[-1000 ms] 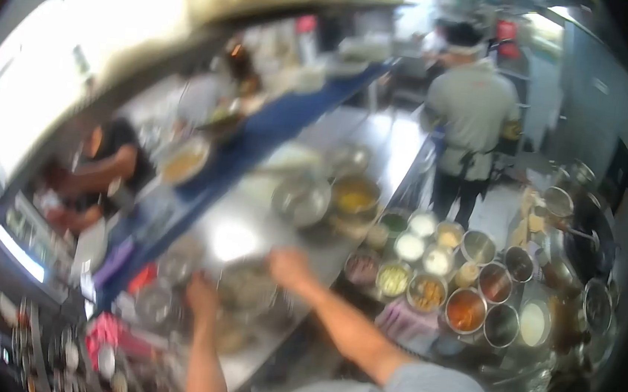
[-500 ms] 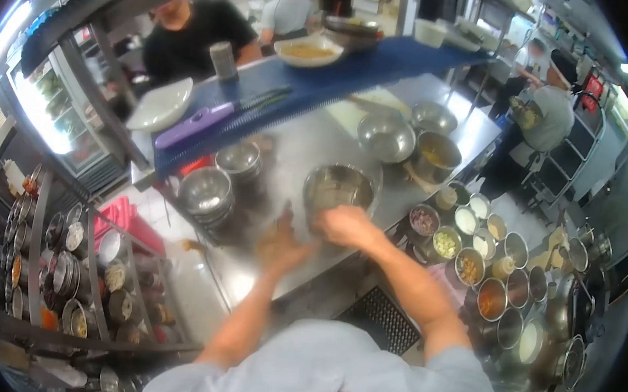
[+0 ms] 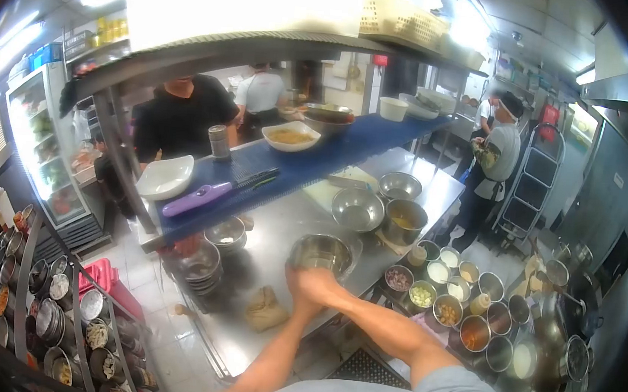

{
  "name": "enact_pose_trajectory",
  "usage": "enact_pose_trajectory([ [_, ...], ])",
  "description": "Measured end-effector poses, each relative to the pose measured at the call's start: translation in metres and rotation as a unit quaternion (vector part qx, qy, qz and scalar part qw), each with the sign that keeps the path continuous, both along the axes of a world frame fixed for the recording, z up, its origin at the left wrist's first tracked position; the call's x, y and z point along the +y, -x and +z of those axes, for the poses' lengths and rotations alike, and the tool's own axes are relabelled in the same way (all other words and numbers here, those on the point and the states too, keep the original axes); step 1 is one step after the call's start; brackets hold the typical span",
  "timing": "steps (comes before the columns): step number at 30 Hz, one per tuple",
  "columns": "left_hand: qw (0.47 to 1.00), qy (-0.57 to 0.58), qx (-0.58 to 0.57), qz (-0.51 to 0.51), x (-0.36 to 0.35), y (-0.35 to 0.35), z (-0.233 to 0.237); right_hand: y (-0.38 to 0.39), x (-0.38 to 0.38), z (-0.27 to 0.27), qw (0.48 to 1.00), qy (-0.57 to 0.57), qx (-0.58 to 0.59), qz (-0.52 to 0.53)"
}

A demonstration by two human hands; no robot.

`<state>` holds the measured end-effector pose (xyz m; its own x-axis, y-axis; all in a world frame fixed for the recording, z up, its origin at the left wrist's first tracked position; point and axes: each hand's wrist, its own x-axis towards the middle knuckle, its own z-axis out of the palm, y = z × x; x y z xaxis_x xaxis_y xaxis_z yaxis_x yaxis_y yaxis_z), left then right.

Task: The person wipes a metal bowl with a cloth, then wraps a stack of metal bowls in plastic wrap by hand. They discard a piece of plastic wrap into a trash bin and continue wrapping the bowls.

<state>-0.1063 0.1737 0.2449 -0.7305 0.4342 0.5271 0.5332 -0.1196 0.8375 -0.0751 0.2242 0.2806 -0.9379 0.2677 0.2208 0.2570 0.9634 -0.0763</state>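
Shiny steel spreads across the worktop (image 3: 264, 259), beneath a shelf lined with blue matting (image 3: 401, 140). Near the worktop's front edge stands a round metal bowl (image 3: 324, 249), its inner wall smooth and reflective. Both the right hand (image 3: 321, 285) and the left hand (image 3: 298, 293) meet, overlapping, at its near rim (whether either actually grips it, I cannot tell). Toward the near left corner lies a crumpled brown cloth (image 3: 267, 310), softly folded, beside the left forearm. Stacked thin-walled bowls (image 3: 199, 267) gleam by the left edge.
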Motion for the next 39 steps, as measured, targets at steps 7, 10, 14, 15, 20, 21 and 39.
enact_pose_trajectory([
  [7,0.999,-0.017,-0.023,-0.031,-0.003,0.001,0.012,-0.017,-0.002,0.036,0.997,0.074,0.001,-0.032],
  [10,0.996,0.023,0.012,-0.082,0.005,0.021,0.029,-0.023,0.010,0.037,0.989,0.118,0.069,-0.053],
  [14,0.953,0.087,0.283,-0.069,-0.008,0.045,-0.065,-0.052,-0.010,-0.019,0.945,0.247,0.201,-0.073],
  [15,0.932,0.084,0.337,-0.102,-0.019,0.047,-0.078,-0.062,-0.024,-0.036,0.926,0.283,0.235,-0.090],
  [20,0.890,0.273,0.326,-0.162,-0.072,0.023,-0.077,-0.073,-0.050,-0.111,0.828,0.456,0.266,-0.187],
  [21,0.902,0.267,0.306,-0.147,-0.077,0.020,-0.081,-0.076,-0.048,-0.110,0.856,0.444,0.228,-0.136],
  [39,0.921,0.183,-0.281,0.195,-0.088,-0.034,-0.128,-0.054,0.103,-0.109,0.847,0.507,0.152,0.043],
])
